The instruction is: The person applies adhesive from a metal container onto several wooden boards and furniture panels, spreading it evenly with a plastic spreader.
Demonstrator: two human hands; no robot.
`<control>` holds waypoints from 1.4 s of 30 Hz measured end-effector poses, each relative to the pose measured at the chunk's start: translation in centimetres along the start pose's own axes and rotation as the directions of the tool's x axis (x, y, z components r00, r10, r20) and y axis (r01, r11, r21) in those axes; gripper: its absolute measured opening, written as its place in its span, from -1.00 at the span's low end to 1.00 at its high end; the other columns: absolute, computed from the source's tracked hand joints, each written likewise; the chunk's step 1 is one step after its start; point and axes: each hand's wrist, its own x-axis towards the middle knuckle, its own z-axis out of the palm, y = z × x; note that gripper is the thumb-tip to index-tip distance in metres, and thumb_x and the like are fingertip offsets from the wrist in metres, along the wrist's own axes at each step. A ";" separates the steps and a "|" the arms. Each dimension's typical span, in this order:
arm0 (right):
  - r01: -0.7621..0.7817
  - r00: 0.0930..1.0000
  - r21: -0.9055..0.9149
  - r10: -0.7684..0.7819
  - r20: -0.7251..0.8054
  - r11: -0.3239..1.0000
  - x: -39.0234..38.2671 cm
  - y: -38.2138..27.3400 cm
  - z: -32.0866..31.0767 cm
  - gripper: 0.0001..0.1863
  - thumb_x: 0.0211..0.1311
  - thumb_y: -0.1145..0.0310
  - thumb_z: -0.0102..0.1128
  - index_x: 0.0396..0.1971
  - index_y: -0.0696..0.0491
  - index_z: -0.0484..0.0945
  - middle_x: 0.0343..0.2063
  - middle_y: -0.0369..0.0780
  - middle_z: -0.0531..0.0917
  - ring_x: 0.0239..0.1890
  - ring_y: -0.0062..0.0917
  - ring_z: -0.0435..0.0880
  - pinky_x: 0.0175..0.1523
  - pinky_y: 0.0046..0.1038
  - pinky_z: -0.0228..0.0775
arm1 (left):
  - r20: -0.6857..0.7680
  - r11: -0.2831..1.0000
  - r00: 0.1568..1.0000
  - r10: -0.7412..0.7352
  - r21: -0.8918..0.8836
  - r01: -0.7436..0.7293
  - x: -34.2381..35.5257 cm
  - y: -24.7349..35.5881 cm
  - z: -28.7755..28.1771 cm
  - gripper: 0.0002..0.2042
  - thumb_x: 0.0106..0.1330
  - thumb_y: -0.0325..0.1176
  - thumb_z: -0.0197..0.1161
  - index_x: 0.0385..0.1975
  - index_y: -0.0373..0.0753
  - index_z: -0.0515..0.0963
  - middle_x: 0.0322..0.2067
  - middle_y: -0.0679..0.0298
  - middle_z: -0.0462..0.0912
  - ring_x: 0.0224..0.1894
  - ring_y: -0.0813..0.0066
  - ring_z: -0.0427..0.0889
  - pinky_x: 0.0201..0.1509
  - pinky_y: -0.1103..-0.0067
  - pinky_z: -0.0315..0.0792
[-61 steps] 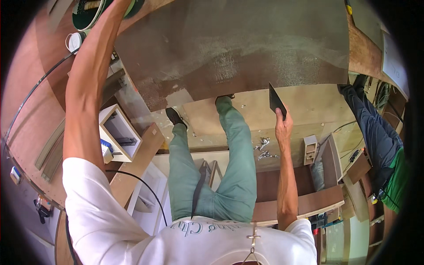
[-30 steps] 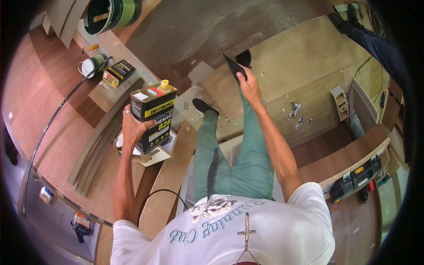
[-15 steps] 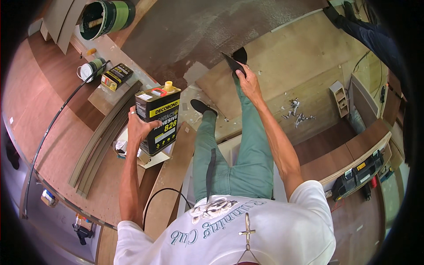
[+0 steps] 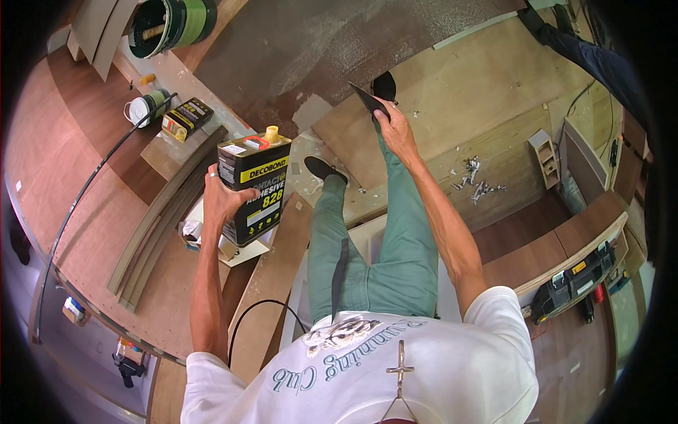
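Observation:
My left hand (image 4: 222,201) wraps round a black and yellow rectangular glue can (image 4: 256,187) at its left side, thumb across the front. The can is upright, with a yellow spout and a red handle on top. Out ahead, above my right leg, my right hand (image 4: 396,133) grips a thin, dark flat piece (image 4: 365,99) with a pointed corner. It looks like a spreader, but its exact kind is unclear. Fingers and thumb are closed on its near end, hiding part of it.
On the left worktop lie long wooden strips (image 4: 152,226), a smaller can (image 4: 187,119), a small pail (image 4: 147,109) and a black cable (image 4: 85,180). A green bucket (image 4: 173,27) stands beyond. Metal scraps (image 4: 480,187) litter the right board. Another person's leg (image 4: 586,60) shows far right.
The can and my left hand have shifted slightly. My right hand and the dark piece have moved a little left. The other person's leg has moved slightly.

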 end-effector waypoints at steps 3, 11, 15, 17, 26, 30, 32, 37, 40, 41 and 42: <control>0.035 0.999 -0.006 -0.035 0.010 0.999 0.0 -0.4 0.1 -0.61 0.54 0.36 0.06 0.27 0.06 0.59 0.00 -0.05 0.71 0.08 -0.18 0.67 0.27 -0.34 0.42 | 0.017 1.000 1.000 -0.009 -0.024 0.009 -0.1 -0.1 0.0 0.08 -0.29 -0.18 0.74 0.32 -0.44 0.29 0.16 -0.19 0.53 0.17 -0.10 0.63 0.31 0.24 0.51; 0.089 0.996 -0.021 -0.088 0.009 0.996 0.2 0.1 0.3 -0.61 0.51 0.41 0.05 0.25 0.05 0.61 -0.05 -0.05 0.67 0.01 -0.13 0.66 0.20 -0.29 0.44 | 0.004 1.000 1.000 -0.015 0.024 0.015 -1.0 1.1 0.1 0.07 -0.29 -0.16 0.75 0.32 -0.39 0.30 0.16 -0.17 0.53 0.19 -0.11 0.63 0.31 0.22 0.51; 0.145 0.989 -0.038 -0.145 -0.003 0.989 0.1 0.2 0.6 -0.60 0.49 0.43 0.04 0.24 0.01 0.62 -0.10 -0.07 0.66 -0.06 -0.13 0.65 0.14 -0.27 0.46 | -0.017 0.999 1.000 0.007 0.039 -0.006 -1.0 0.9 0.1 0.07 -0.30 -0.16 0.75 0.31 -0.39 0.30 0.14 -0.16 0.53 0.19 -0.12 0.62 0.31 0.21 0.51; 0.140 0.990 -0.046 -0.139 0.004 0.989 0.1 0.3 0.5 -0.60 0.49 0.44 0.04 0.24 0.00 0.62 -0.10 -0.07 0.66 -0.06 -0.13 0.65 0.13 -0.27 0.46 | -0.008 0.999 1.000 0.010 0.038 -0.009 -1.0 1.0 0.2 0.06 -0.30 -0.17 0.75 0.30 -0.39 0.31 0.14 -0.16 0.53 0.18 -0.12 0.61 0.31 0.20 0.50; 0.217 0.976 -0.122 -0.214 0.036 0.969 0.8 0.4 1.6 -0.57 0.45 0.49 0.05 0.25 -0.04 0.63 -0.07 -0.10 0.69 -0.01 -0.12 0.66 0.13 -0.21 0.48 | -0.027 0.999 1.000 0.015 0.038 -0.014 -1.1 1.8 0.0 0.03 -0.27 -0.19 0.74 0.28 -0.39 0.31 0.13 -0.14 0.52 0.18 -0.11 0.60 0.31 0.21 0.49; 0.331 0.942 -0.169 -0.315 0.118 0.928 1.2 -0.6 3.1 -0.50 0.34 0.56 0.07 0.24 -0.06 0.64 -0.04 -0.13 0.71 0.03 -0.14 0.66 0.17 -0.21 0.50 | -0.054 0.999 0.998 0.040 0.036 -0.038 -1.2 1.6 0.2 0.02 -0.28 -0.20 0.74 0.28 -0.37 0.32 0.12 -0.12 0.52 0.18 -0.11 0.59 0.32 0.21 0.48; 0.398 0.916 -0.214 -0.373 0.149 0.892 1.5 -1.3 4.4 -0.49 0.32 0.59 0.08 0.23 -0.07 0.65 -0.02 -0.13 0.72 0.04 -0.14 0.67 0.18 -0.20 0.51 | -0.055 0.998 0.997 0.063 0.020 -0.062 -1.1 1.4 0.4 0.02 -0.27 -0.20 0.74 0.28 -0.36 0.31 0.12 -0.11 0.52 0.18 -0.11 0.59 0.32 0.20 0.48; 0.539 0.837 -0.285 -0.465 0.289 0.793 2.3 -4.2 8.0 -0.45 0.26 0.64 0.07 0.21 -0.09 0.67 0.02 -0.18 0.73 0.06 -0.17 0.68 0.21 -0.16 0.51 | -0.077 0.995 0.993 0.093 -0.024 -0.095 -1.4 0.4 0.8 0.01 -0.26 -0.23 0.73 0.29 -0.35 0.32 0.13 -0.07 0.49 0.23 -0.08 0.53 0.36 0.21 0.44; 0.647 0.747 -0.298 -0.503 0.435 0.702 3.3 -4.5 8.7 -0.44 0.24 0.63 0.08 0.20 -0.12 0.68 0.04 -0.22 0.73 0.07 -0.22 0.67 0.19 -0.17 0.52 | -0.115 0.990 0.986 0.124 -0.048 -0.131 -1.2 -0.5 1.4 0.00 -0.25 -0.23 0.73 0.28 -0.36 0.32 0.14 -0.06 0.47 0.26 -0.05 0.50 0.39 0.21 0.41; 0.673 0.720 -0.392 -0.434 0.542 0.627 3.6 -4.4 8.5 -0.46 0.26 0.61 0.07 0.20 -0.13 0.68 0.04 -0.24 0.72 0.07 -0.23 0.67 0.18 -0.18 0.52 | -0.123 0.990 0.986 0.116 -0.062 -0.124 -1.4 -1.0 1.6 0.00 -0.25 -0.23 0.73 0.28 -0.36 0.32 0.14 -0.06 0.47 0.26 -0.05 0.50 0.39 0.21 0.41; 0.702 0.690 -0.471 -0.348 0.634 0.534 3.9 -4.3 8.4 -0.47 0.27 0.59 0.07 0.19 -0.14 0.68 0.05 -0.25 0.72 0.07 -0.24 0.67 0.17 -0.19 0.52 | -0.154 0.990 0.982 0.111 -0.073 -0.123 -1.7 -1.7 1.7 -0.01 -0.25 -0.25 0.73 0.28 -0.36 0.32 0.14 -0.05 0.47 0.25 -0.05 0.49 0.39 0.21 0.40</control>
